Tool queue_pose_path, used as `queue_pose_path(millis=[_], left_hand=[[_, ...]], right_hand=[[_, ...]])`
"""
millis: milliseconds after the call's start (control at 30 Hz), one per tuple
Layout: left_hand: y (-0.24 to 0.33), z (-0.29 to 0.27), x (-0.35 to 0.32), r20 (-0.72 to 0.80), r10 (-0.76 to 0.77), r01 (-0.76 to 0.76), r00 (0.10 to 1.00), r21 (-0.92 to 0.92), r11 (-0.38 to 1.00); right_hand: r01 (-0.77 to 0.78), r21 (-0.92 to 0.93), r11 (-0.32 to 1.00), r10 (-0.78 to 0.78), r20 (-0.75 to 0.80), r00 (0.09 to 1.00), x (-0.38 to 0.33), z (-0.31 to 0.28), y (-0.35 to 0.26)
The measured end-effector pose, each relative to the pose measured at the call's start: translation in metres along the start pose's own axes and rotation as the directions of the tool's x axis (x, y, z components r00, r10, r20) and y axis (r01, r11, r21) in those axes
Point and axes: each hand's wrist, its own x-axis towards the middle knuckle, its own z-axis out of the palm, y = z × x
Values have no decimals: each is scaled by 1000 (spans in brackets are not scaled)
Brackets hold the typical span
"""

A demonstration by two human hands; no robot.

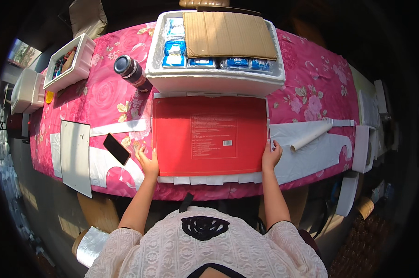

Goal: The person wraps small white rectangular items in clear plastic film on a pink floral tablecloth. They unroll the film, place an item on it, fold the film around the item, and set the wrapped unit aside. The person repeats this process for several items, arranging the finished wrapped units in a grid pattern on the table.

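Note:
A large flat red panel [181, 139] with pale printed text and a barcode lies in front of me. Pale white flaps or sheets [214, 180] stick out from under its near and far edges. At its left edge is my left hand [147, 162], the thumb side against the edge and the other fingers loosely bent outward. My right hand [271, 156] holds the opposite edge, its fingers partly curled. The undersides of both edges are hidden. Left of my left hand rests a dark phone [117, 149].
Behind the panel stands a white foam box [214, 84] with blue-and-white packs and cardboard [230, 34] on top. A dark-lidded jar [132, 73] is beside it. White paper, a roll [311, 135], a white board [75, 157] and a white bin [70, 69] lie on the pink floral tablecloth [107, 88].

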Motion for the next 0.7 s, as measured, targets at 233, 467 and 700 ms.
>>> queue_pose_path(millis=[233,467,700], left_hand=[[-16,15,110,497,-238,421,835,-297,857],[22,57,143,707,-299,764,640,-546,344],[39,51,140,732,-294,772,614,-480,418]], right_hand=[[-335,460,822,75,495,865,103,18,14],[-682,520,514,-94,824,558,124,57,-16],[-722,383,576,-134,916,379,116,45,-54]])
